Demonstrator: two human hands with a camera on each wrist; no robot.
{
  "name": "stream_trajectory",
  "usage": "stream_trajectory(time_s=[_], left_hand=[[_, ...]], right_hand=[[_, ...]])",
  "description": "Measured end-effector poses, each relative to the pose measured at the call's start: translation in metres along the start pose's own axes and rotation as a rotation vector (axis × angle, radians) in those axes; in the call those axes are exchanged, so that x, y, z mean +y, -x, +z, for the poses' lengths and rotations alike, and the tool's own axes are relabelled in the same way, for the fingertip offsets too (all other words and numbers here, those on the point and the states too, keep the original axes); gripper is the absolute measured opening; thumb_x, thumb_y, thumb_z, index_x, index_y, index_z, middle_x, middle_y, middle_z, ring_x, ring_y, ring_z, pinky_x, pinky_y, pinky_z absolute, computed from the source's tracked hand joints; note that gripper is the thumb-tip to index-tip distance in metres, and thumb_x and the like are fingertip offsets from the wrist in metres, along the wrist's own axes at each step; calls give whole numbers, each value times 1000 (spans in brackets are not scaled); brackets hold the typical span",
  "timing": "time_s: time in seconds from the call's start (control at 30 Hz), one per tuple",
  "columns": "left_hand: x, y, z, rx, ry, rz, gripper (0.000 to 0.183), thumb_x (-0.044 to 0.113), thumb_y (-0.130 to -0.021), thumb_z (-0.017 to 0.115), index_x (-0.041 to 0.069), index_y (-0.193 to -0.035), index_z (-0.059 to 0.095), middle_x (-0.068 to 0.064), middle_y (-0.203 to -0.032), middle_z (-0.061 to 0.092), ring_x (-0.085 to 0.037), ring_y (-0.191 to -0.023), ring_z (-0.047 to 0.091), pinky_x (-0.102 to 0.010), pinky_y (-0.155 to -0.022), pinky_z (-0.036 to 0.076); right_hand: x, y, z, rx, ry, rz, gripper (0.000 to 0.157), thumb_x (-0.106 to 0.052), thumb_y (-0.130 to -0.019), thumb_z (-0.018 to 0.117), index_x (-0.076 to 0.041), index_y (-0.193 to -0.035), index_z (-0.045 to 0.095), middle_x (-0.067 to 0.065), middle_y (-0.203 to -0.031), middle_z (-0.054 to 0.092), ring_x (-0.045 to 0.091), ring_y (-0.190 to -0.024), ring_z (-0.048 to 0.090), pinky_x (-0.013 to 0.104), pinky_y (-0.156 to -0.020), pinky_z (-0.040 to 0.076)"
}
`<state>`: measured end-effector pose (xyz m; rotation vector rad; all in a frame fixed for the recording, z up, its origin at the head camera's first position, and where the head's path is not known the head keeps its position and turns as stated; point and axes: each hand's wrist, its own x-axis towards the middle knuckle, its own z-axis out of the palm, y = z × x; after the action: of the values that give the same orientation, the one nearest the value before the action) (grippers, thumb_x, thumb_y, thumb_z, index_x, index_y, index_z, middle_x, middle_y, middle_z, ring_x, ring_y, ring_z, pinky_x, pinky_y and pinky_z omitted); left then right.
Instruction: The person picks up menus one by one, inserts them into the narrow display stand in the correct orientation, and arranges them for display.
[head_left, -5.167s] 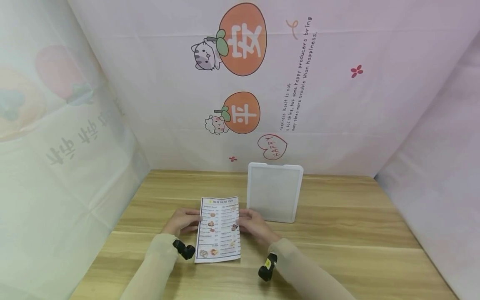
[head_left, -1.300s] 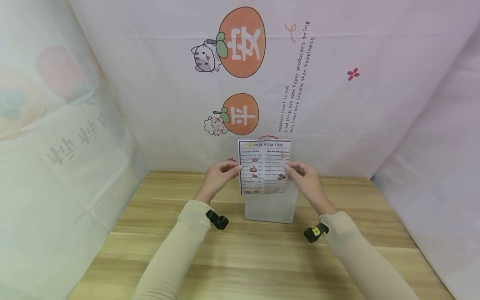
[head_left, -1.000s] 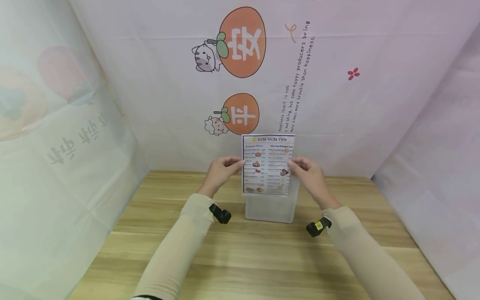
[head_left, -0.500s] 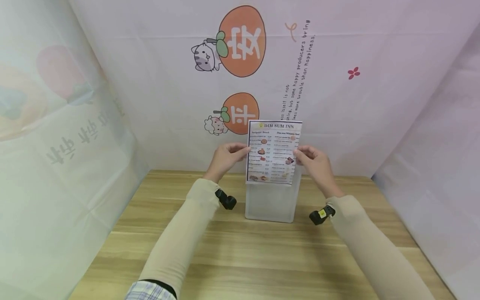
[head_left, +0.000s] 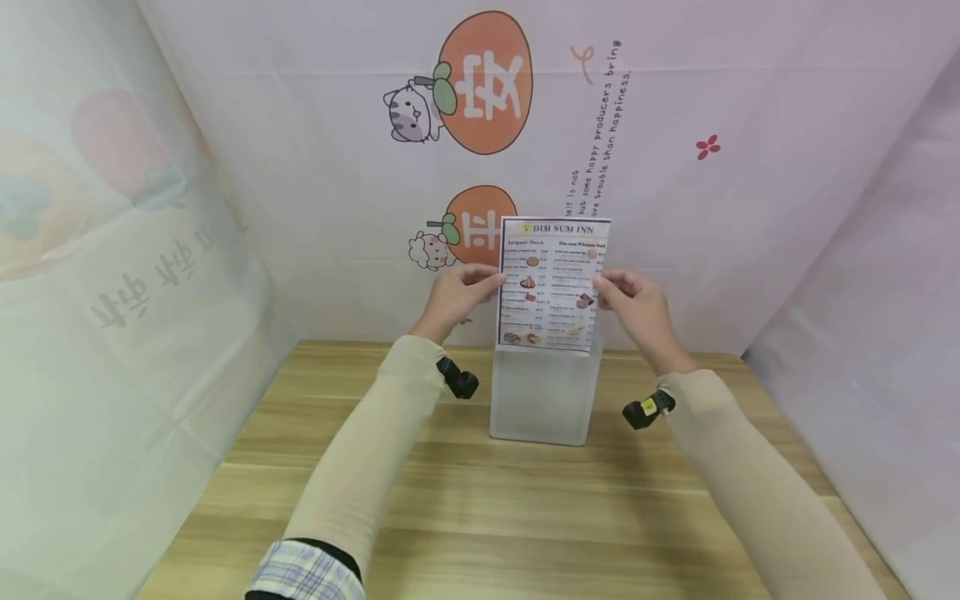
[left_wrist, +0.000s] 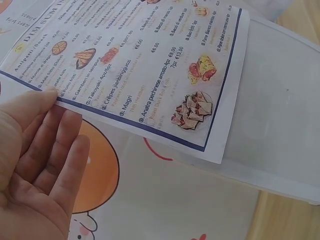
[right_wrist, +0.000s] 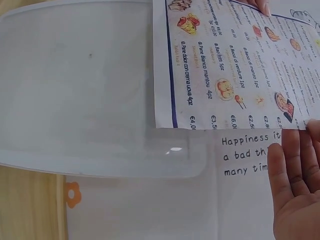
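A paper menu headed DIM SUM INN [head_left: 553, 287] is held upright between both hands in the head view. My left hand [head_left: 457, 300] pinches its left edge between thumb and fingers; the left wrist view shows that thumb on the printed side of the menu [left_wrist: 150, 70]. On the opposite edge, my right hand [head_left: 637, 312] pinches the paper the same way. Behind and below the menu stands a white-framed clear display holder [head_left: 542, 404], upright on the table. The menu covers the holder's upper part. In the right wrist view the menu's lower edge overlaps the holder [right_wrist: 90, 90].
The wooden table [head_left: 480, 517] spreads in front of the holder. A printed white curtain [head_left: 360, 208] hangs close behind it, with more cloth at the left and right sides. Black wrist cameras [head_left: 459, 379] sit on both sleeves.
Both hands have lifted the menu from low over the table, at the left of the holder, to in front of the holder's top. Over the last second it rose further and shifted slightly right.
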<state>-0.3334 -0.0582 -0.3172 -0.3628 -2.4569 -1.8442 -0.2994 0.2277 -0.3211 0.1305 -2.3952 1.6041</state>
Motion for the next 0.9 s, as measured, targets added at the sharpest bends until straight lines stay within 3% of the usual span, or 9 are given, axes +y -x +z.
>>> stream_trajectory(time_s=[0.17, 0.6, 0.9], left_hand=[[9, -6, 0, 10, 29, 31, 34, 41, -92, 74, 17, -116, 74, 4, -110, 71, -16, -101, 68, -28, -89, 54], [24, -19, 3, 29, 41, 94, 32, 38, -91, 75, 15, -113, 75, 5, -104, 72, -12, -96, 68, -25, -84, 56], [32, -25, 6, 34, 9, 135, 30, 38, -92, 74, 17, -113, 75, 6, -105, 72, -10, -95, 67, -24, -84, 55]], right_hand=[[-8, -6, -3, 9, -6, -15, 54, -51, -96, 62, -8, -127, 62, 9, -115, 67, 27, -104, 63, 44, -102, 44], [-20, -20, -14, 54, 12, -50, 52, -49, -97, 62, -6, -126, 64, 6, -112, 67, 17, -97, 63, 33, -93, 49], [-24, -22, -21, 75, 14, -72, 50, -49, -96, 63, -7, -124, 65, 5, -110, 68, 16, -96, 62, 35, -93, 48]])
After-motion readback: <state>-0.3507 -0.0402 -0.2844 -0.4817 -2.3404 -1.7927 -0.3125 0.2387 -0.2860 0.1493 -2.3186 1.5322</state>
